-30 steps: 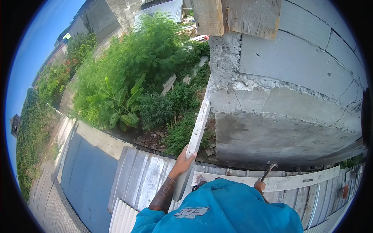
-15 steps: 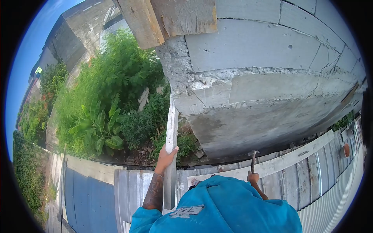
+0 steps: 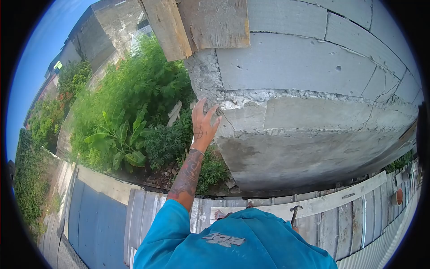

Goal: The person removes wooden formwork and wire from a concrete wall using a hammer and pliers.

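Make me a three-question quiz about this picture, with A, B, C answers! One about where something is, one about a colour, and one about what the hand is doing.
1. Where is the left hand?
A. Raised by the corner of the block wall
B. Flat on the metal roofing
C. Hidden behind the plants

2. What colour is the shirt?
A. Red
B. Blue
C. White

3. How are the left hand's fingers?
A. Spread open, holding nothing
B. Curled into a fist
C. Wrapped around a hammer

Answers: 1 A, the hand is lifted beside the wall's rough corner. 2 B, the sleeve and body are bright blue. 3 A, the fingers fan out empty; the hammer is down on the right side.
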Demonstrator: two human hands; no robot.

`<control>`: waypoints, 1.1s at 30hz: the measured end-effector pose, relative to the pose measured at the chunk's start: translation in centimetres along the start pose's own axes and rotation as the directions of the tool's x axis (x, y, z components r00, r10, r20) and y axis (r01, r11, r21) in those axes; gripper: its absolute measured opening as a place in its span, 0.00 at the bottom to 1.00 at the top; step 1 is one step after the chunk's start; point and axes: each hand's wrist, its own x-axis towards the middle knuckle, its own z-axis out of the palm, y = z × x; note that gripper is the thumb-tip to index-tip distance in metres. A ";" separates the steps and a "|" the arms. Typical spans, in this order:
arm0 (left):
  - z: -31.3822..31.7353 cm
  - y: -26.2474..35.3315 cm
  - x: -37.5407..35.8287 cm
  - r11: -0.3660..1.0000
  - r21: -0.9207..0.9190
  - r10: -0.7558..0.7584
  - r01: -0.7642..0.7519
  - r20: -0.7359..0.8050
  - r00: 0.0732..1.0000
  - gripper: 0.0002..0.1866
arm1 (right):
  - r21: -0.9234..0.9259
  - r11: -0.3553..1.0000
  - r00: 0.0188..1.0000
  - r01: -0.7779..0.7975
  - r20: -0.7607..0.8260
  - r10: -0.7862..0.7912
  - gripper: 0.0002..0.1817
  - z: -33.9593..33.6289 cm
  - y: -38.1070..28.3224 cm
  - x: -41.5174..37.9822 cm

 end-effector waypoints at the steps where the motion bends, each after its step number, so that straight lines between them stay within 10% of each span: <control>1: 0.7 -0.3 0.0 1.000 0.007 0.028 -0.028 0.002 1.000 0.20 | 0.015 1.000 1.000 0.005 -0.025 -0.005 0.26 -0.3 -0.2 0.3; 13: 4.5 0.5 0.5 0.987 -0.083 -0.156 0.138 -0.288 0.945 0.06 | 0.151 0.955 0.966 -0.257 0.010 0.258 0.26 -6.3 -0.3 -1.6; 33: 8.7 -0.4 0.3 0.988 0.031 -0.113 0.152 -0.526 0.843 0.17 | 0.400 0.765 0.845 -0.505 0.051 0.532 0.28 -9.8 1.7 -3.7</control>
